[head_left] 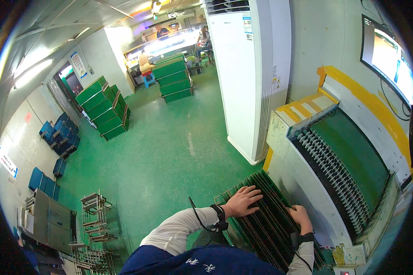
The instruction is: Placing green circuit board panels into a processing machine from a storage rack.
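A row of thin dark green boards [266,224] stands on edge, packed close together in a rack at the lower right, just in front of my body. Across their upper edges lies my left hand [244,200], fingers stretched and slightly spread. My right hand [300,215] is at the right side of the row, its fingers curled over the edge of one green board; its fingertips are partly hidden. A dark band with a cable circles my left wrist, and another band is on the right one.
Right of the boards stands a machine with a spiked roller bed [332,178] and yellow-taped edges. A tall white air conditioner [236,82] rises beyond. Green crates [105,110], metal racks [94,220] and blue bins [43,183] stand leftward. People sit at a lit bench far back.
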Demonstrator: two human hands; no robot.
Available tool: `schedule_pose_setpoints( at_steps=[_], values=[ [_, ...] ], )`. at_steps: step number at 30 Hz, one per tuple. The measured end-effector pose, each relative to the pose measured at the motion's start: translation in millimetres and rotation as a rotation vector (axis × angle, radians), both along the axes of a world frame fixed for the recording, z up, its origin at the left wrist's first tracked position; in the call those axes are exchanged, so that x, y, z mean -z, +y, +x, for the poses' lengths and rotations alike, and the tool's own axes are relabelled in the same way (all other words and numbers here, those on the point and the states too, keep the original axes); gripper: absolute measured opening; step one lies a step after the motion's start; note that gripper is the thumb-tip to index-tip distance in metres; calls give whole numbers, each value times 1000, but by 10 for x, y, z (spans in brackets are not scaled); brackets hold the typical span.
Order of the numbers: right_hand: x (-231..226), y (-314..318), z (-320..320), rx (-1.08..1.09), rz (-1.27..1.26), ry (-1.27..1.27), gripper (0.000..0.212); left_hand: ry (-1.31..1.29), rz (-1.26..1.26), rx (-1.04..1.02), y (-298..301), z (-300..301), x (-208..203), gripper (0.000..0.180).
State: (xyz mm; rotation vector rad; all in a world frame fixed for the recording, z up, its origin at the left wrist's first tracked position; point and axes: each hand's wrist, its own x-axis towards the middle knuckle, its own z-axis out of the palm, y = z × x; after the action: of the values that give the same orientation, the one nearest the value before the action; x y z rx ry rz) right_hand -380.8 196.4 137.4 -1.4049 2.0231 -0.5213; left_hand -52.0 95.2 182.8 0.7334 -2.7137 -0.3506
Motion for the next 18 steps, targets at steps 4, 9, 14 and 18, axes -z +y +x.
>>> schedule_pose_setpoints(
  at_steps=[4,9,14,18],
  values=[
    [-67,-13,30,15,45,-22,48,-1,1,-4,6,8,-8,60],
    [-60,-9,28,41,74,-47,49,17,2,-1,4,9,19,60],
    [-35,-22,17,27,71,-1,49,21,-4,1,-1,9,50,60],
    [-42,-21,5,18,104,-2,48,12,3,-3,9,4,23,60]
  ],
)
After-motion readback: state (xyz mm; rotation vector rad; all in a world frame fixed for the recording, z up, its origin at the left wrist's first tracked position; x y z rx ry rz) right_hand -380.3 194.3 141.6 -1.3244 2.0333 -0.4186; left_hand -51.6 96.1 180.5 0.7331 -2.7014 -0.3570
